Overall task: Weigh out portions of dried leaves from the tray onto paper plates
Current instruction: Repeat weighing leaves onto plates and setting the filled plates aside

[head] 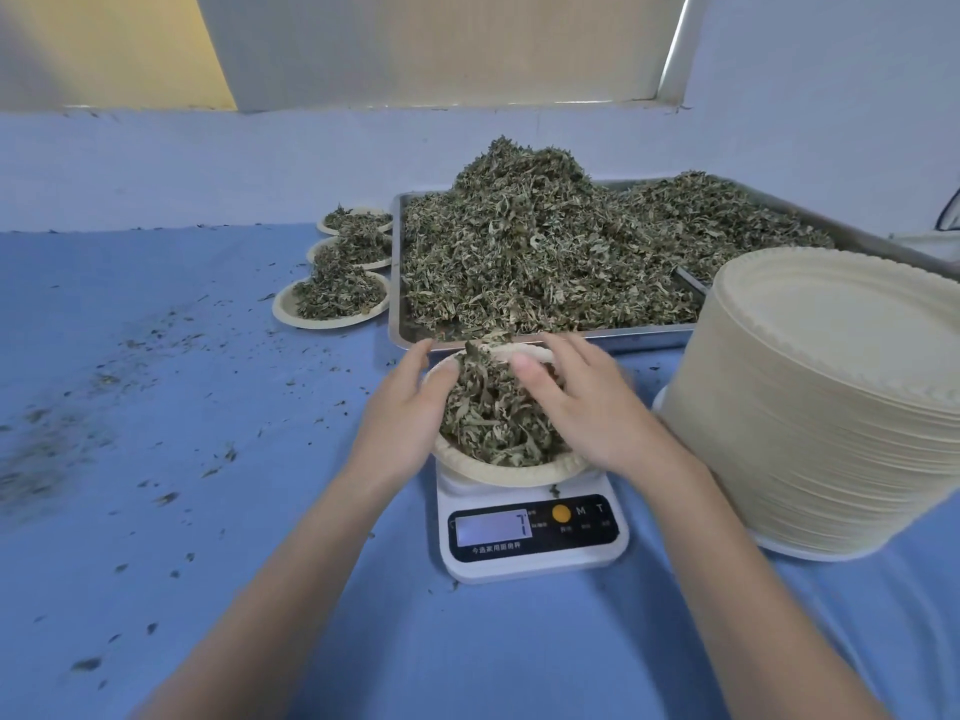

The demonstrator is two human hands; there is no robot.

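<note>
Fingers of the left hand [410, 407] lie nearly straight along the left side of the leaf heap, thumb up near the plate's far rim; fingers of the right hand [582, 402] are spread and relaxed over the heap's right side, palm down. Both hands press against the dried leaves [493, 423] rather than clenching them; whether any fingertip is tucked under the plate rim cannot be told, since the leaves and the hands cover it. The leaves are grey-green, curled, and piled high on a paper plate [498, 472] standing on a white kitchen scale [530, 532]. The display [493, 527] is hard to read; only one digit-like stroke shows. Just behind the plate is the metal tray [644, 335], heaped with the same leaves. Left of the tray stand three filled plates [332, 298], overlapping in a row. At the right rises a tall stack of empty paper plates [821, 407], partly cut off by the frame edge. Leaf crumbs lie scattered on the blue tabletop [182, 407].
</note>
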